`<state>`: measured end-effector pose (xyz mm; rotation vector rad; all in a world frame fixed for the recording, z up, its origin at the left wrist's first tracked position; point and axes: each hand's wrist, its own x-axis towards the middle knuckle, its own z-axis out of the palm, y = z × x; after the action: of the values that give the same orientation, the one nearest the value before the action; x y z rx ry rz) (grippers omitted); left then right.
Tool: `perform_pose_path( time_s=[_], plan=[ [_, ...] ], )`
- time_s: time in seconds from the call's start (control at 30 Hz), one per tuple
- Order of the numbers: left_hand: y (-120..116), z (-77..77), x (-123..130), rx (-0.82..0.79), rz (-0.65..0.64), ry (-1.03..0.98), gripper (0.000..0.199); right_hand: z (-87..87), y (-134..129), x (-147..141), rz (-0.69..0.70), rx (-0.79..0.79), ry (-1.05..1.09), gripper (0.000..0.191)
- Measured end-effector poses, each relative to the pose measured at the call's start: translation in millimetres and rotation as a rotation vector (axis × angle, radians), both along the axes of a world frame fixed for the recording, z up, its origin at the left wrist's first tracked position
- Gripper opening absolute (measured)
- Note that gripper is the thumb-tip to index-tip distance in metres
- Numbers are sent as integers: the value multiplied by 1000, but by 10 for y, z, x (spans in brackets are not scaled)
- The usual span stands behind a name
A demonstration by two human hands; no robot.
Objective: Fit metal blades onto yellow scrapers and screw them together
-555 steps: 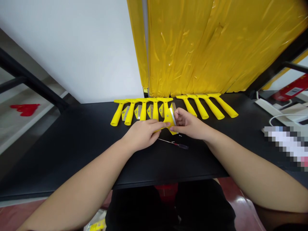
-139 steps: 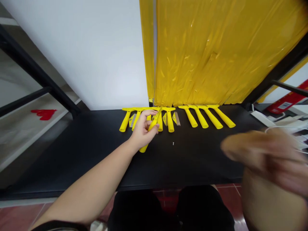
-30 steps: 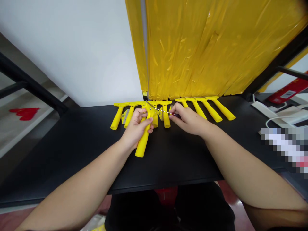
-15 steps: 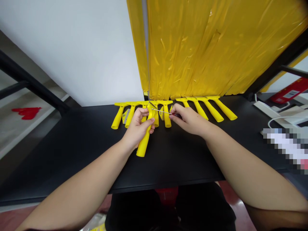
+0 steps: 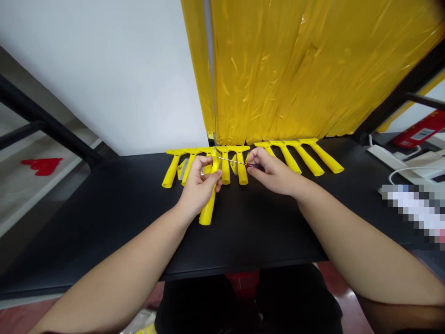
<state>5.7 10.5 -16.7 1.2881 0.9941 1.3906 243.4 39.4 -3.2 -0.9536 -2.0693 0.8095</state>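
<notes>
Your left hand [image 5: 200,185] is closed around the neck of a yellow scraper [image 5: 208,211], whose handle runs down past your palm toward 6 o'clock, with its end resting near or on the bench; you can't tell which from this view. Your right hand [image 5: 274,174] sits at about 2 o'clock from that scraper's head, pinching a slim screwdriver [image 5: 233,160] with a dark and red handle. Its thin metal shaft points toward 9 o'clock and reaches the scraper's head, but the contact point is too small to make out. Your hands are apart, with only the screwdriver bridging them. Behind them, at 12 o'clock, more scrapers [image 5: 225,171] lie side by side on the black bench [image 5: 104,232], handles toward you, and a silver blade [image 5: 183,169] lies among them at about 11 o'clock. Four more scrapers [image 5: 306,157] fan out at about 1 o'clock. Yellow plastic sheeting [image 5: 278,69] hangs along the far edge of the bench, beside a white wall [image 5: 104,79]. Out at 2 o'clock are a white power strip [image 5: 385,155], a white cable [image 5: 406,170] and a red box [image 5: 422,134].
</notes>
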Motion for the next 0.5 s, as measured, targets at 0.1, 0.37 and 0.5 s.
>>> perform_pose_path(
  time_s=[0.1, 0.37, 0.5],
  plan=[
    [-4, -2, 5, 6, 0, 7, 33, 20, 29, 17, -48, 36, -11, 10],
    [-26, 5, 21, -6, -37, -10, 35, -10, 48, -20, -127, -26, 25, 23],
    [-3, 2, 7, 6, -13, -2, 35, -37, 21, 1, -23, -71, 96, 26]
  ],
)
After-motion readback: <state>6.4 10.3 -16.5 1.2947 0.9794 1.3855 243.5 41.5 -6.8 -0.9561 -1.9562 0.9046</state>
